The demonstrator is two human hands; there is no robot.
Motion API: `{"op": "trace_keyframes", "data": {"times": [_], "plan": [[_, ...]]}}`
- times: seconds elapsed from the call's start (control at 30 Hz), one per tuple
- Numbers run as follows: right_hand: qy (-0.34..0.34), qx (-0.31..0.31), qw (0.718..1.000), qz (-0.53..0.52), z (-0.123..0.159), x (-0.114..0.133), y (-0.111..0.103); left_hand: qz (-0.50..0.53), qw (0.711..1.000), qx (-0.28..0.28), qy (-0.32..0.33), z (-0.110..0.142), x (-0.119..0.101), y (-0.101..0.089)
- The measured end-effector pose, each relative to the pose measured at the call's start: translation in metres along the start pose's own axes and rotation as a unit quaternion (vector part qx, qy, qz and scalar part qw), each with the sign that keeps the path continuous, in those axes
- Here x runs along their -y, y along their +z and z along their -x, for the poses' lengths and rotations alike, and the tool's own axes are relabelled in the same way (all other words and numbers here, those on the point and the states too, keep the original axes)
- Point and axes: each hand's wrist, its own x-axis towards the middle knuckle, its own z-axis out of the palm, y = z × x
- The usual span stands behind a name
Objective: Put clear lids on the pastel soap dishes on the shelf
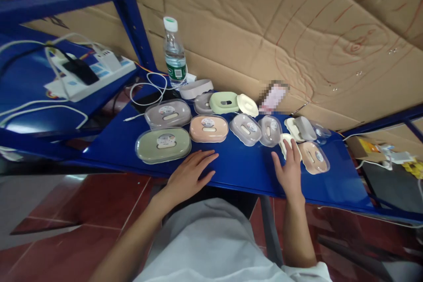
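Observation:
My left hand (191, 172) lies flat and open on the blue shelf (238, 165), just right of a green soap box (163, 144) with a clear lid. My right hand (290, 169) is open too, fingers stretched onto a cream tray piece (286, 141) beside a peach soap box (313, 157). Further back stand a peach box (209, 128), a grey-lidded box (168, 113), two clear lids (245, 128) (270, 130), a light green tray (224, 102) and a cream lid (247, 105).
A water bottle (174, 55) stands at the back against cardboard sheets (264, 22). A power strip (89, 72) with plugs and white cables lies on the left shelf. Blue rack posts (127, 13) rise behind. Red floor tiles lie below.

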Motion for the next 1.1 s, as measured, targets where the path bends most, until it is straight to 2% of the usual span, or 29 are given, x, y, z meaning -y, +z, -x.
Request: {"op": "trace_keyframes", "data": {"times": [0.13, 0.23, 0.3, 0.4, 0.57, 0.67, 0.77, 0.87, 0.97, 1.03, 1.1], "plan": [[-0.005, -0.022, 1.0, -0.01, 0.011, -0.004, -0.005, -0.012, 1.0, -0.008, 0.002, -0.001, -0.001, 0.002], [-0.073, 0.004, 0.997, -0.034, 0.0, 0.005, -0.007, -0.014, 1.0, -0.016, 0.015, -0.003, 0.0, 0.004], [-0.134, 0.028, 0.989, -0.056, -0.024, 0.018, -0.006, -0.017, 0.999, -0.021, 0.02, -0.003, 0.0, 0.005], [-0.199, 0.059, 0.976, -0.067, -0.077, 0.046, 0.004, -0.024, 0.999, -0.023, 0.018, -0.003, 0.0, 0.006], [-0.276, 0.145, 0.95, -0.028, -0.156, 0.102, 0.047, -0.033, 0.999, -0.023, 0.022, -0.003, -0.001, 0.006], [-0.301, 0.202, 0.932, 0.012, -0.182, 0.126, 0.075, -0.034, 0.999, -0.023, 0.026, -0.003, -0.002, 0.005], [-0.296, 0.216, 0.93, 0.026, -0.192, 0.137, 0.083, -0.032, 0.999, -0.023, 0.024, -0.003, -0.002, 0.005], [-0.28, 0.13, 0.951, -0.023, -0.176, 0.134, 0.058, -0.014, 0.999, -0.026, 0.014, -0.002, -0.002, 0.004], [-0.304, 0.033, 0.948, -0.086, -0.127, 0.123, 0.014, 0.025, 0.998, -0.051, 0.001, 0.001, -0.003, 0.0], [-0.355, 0.034, 0.928, -0.106, -0.08, 0.114, -0.013, 0.057, 0.995, -0.079, 0.008, 0.004, -0.004, -0.004], [-0.37, 0.061, 0.922, -0.101, -0.032, 0.108, -0.027, 0.072, 0.993, -0.085, 0.034, 0.006, -0.004, -0.006]]}}
